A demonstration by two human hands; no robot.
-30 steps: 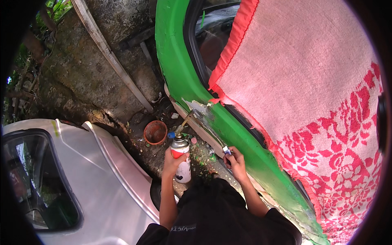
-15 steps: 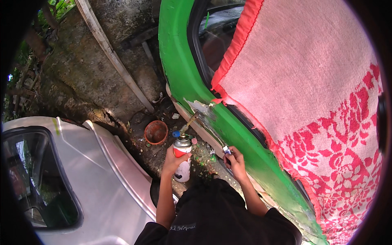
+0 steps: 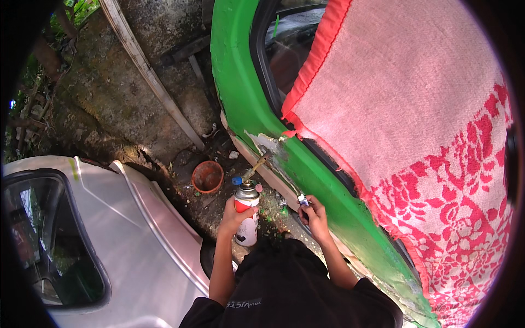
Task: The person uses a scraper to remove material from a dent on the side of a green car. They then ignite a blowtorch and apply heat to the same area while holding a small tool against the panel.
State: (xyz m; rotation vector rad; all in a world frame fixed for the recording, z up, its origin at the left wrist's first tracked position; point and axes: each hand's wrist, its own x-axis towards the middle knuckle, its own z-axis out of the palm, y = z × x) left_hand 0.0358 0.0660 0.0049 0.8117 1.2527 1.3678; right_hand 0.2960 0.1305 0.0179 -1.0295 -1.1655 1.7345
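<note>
Green bodywork borders littered ground; our left hand wraps a torch canister, our right hand pinches a small tool.

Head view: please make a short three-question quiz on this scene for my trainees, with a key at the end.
1. Multiple choice. What does the left hand grip?
A) a flower pot
B) a can
C) a towel

2. True or false: the towel is draped over the silver car.

3. Fill in the blank: the knob beside the nozzle on top of the can is coloured ____.

Key:
1. B
2. False; it lies over the green car.
3. blue
</note>
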